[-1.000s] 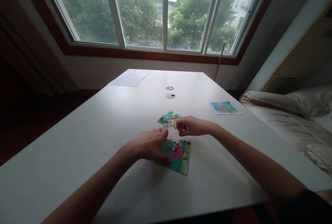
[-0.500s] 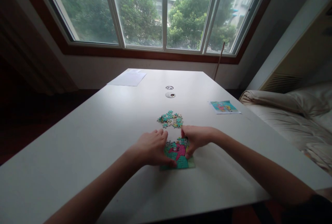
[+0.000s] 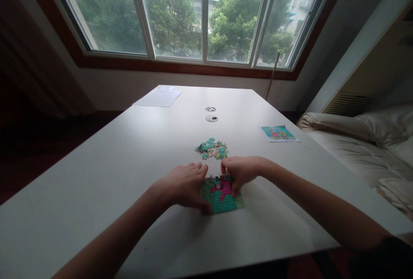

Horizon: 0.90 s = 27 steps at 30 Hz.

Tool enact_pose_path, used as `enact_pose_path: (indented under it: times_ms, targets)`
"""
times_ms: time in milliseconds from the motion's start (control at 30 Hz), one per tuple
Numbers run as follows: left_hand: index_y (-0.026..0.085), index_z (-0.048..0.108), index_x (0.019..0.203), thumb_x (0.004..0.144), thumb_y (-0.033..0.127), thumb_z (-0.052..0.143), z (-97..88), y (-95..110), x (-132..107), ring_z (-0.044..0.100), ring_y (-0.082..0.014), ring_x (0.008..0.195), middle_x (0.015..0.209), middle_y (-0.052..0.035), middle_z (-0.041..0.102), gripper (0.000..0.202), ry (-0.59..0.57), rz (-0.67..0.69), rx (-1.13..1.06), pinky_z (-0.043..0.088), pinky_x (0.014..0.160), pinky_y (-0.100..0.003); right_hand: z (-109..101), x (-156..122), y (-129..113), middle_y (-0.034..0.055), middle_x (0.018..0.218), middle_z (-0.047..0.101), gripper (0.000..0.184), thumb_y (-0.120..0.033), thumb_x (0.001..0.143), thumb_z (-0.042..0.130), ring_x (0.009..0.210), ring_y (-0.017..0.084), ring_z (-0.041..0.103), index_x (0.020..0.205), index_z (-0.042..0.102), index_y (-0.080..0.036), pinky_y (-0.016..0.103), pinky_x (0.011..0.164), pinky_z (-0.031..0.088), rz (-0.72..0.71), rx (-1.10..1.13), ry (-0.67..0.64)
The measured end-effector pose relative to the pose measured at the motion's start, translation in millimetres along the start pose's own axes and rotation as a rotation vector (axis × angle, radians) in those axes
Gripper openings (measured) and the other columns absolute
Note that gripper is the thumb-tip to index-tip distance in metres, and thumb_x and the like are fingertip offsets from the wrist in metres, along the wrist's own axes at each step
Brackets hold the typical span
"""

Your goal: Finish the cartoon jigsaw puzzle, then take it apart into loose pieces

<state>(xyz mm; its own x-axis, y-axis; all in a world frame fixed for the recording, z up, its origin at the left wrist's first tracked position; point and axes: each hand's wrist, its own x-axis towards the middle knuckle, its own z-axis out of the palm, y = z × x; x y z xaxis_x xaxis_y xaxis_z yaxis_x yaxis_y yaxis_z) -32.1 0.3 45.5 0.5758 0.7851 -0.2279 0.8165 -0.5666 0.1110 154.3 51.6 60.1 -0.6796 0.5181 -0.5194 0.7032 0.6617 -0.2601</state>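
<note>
A partly built jigsaw puzzle (image 3: 222,198) with a pink figure on teal lies flat on the white table (image 3: 129,175) in front of me. My left hand (image 3: 185,184) rests on its left edge, fingers curled, thumb on the near-left corner. My right hand (image 3: 241,171) grips the top right edge, thumb and fingers curled onto the puzzle. A heap of loose teal and tan puzzle pieces (image 3: 212,148) lies just beyond both hands.
A small picture card (image 3: 278,133) lies to the right. Two round cable holes (image 3: 211,118) sit in the table's middle, a white paper sheet (image 3: 158,97) at the far left. A bed with bedding (image 3: 364,145) stands right of the table; windows behind.
My right hand came back from the loose pieces onto the puzzle's right edge. The puzzle turned from skewed to nearly square with me. My left hand stayed on its left side.
</note>
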Motion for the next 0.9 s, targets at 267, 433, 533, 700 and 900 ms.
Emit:
enact_pose_path:
  times_ms: [267,433,533,700,900]
  targets:
    - [0.018,0.049,0.090,0.056,0.046,0.067,-8.0,8.5,-3.5,0.051,-0.0221,0.081,0.093,-0.0064,0.053,0.048,0.012,0.091,-0.024,0.041,0.064,-0.029,-4.1,1.1,-3.4,0.0035,0.075,0.059,0.042,-0.041,0.061,0.064,0.062,0.013,0.047,0.091,0.061,-0.012,0.021,0.049,0.031,-0.031,-0.088,-0.047]
    - [0.019,0.053,0.088,0.059,0.042,0.066,-9.2,8.1,-1.8,0.052,-0.0184,0.075,0.089,-0.0038,0.054,0.039,-0.073,0.133,-0.131,0.039,0.059,-0.026,-2.4,0.2,-0.1,0.0031,0.069,0.058,0.026,-0.034,0.073,0.053,0.059,0.012,0.046,0.085,0.062,-0.012,0.021,0.049,0.031,-0.055,-0.023,0.025]
    - [0.019,0.054,0.088,0.058,0.044,0.065,-8.8,6.5,-1.4,0.052,-0.0190,0.073,0.090,-0.0043,0.054,0.041,-0.082,0.108,-0.178,0.038,0.057,-0.026,-1.7,-4.2,2.4,0.0036,0.073,0.058,0.023,-0.031,0.074,0.054,0.063,0.012,0.047,0.087,0.061,-0.012,0.020,0.053,0.033,-0.119,0.055,0.080]
    - [0.019,0.057,0.087,0.055,0.046,0.066,-8.4,4.8,-1.2,0.053,-0.0196,0.070,0.088,-0.0044,0.057,0.042,-0.079,0.076,-0.202,0.037,0.054,-0.026,-3.8,-11.2,11.4,0.0008,0.071,0.056,0.023,-0.032,0.076,0.054,0.063,0.010,0.047,0.087,0.060,-0.013,0.019,0.055,0.035,-0.276,0.222,0.158]
    - [0.020,0.058,0.089,0.058,0.043,0.066,-8.4,-0.1,-0.8,0.054,-0.0193,0.069,0.085,-0.0037,0.059,0.040,-0.047,0.113,-0.265,0.038,0.055,-0.025,-6.7,-10.3,28.9,-0.0027,0.063,0.048,0.029,-0.040,0.076,0.053,0.059,0.008,0.041,0.078,0.058,-0.011,0.020,0.053,0.034,-0.296,0.358,0.220]
